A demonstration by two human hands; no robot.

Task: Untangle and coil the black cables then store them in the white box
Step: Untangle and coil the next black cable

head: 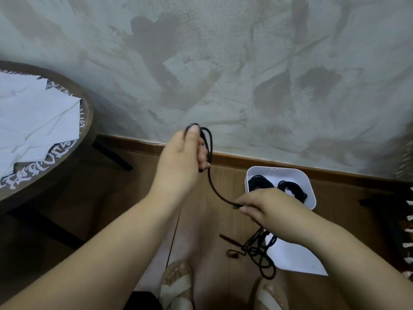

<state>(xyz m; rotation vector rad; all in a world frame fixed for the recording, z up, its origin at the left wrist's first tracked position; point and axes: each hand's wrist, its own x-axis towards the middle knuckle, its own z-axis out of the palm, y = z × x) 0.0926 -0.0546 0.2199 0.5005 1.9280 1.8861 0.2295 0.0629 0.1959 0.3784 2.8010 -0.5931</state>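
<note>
The left hand [178, 157] is raised and closed around a few started loops of a black cable [214, 186], thumb pressed over the top of the loops. From these loops the cable runs down to the right hand [268, 209], which pinches it between thumb and fingertips. Below the right hand, the remaining length hangs in a loose tangle [257, 251] above the wooden floor [125, 220]. The white box [308, 186] sits just beyond the right hand, partly hidden by it; two finished black coils [259, 182] already lie inside. Judged progress: at least two cables are stored, and the current cable is early in coiling. Remaining: clear the tangle, complete the coil, place it in the box.
</note>
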